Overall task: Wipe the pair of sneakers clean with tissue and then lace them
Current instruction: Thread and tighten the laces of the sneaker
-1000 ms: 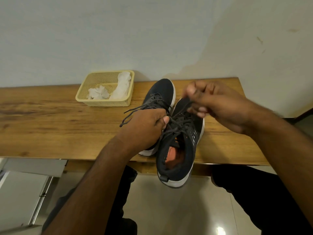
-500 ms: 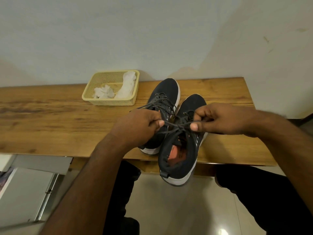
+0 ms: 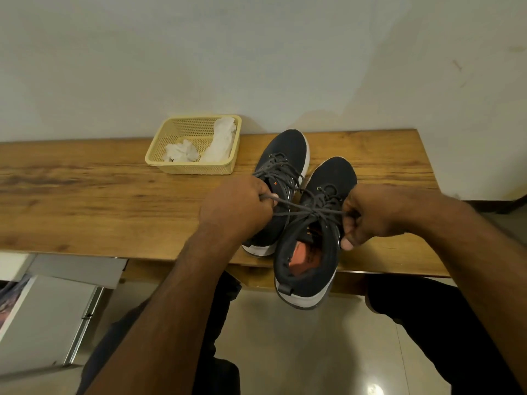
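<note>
Wooden bench (image 3: 85,201) against pale wall. Right-of-centre sneaker (image 3: 310,240) lies toe-up, heel over the near edge. Left hand (image 3: 236,209) and right hand (image 3: 370,215) each pinch a lace (image 3: 296,208) end, pulled taut sideways across its axis.

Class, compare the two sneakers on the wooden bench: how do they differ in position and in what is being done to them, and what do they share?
The right sneaker hangs its heel over the bench edge; the left sneaker lies farther back, its heel on the wood. The right sneaker's lace ends are pulled taut between the left hand and right hand; no hand grips the left sneaker's laces. The right sneaker's orange insole shows; the left's opening is hidden. Both are dark with white soles.
</note>
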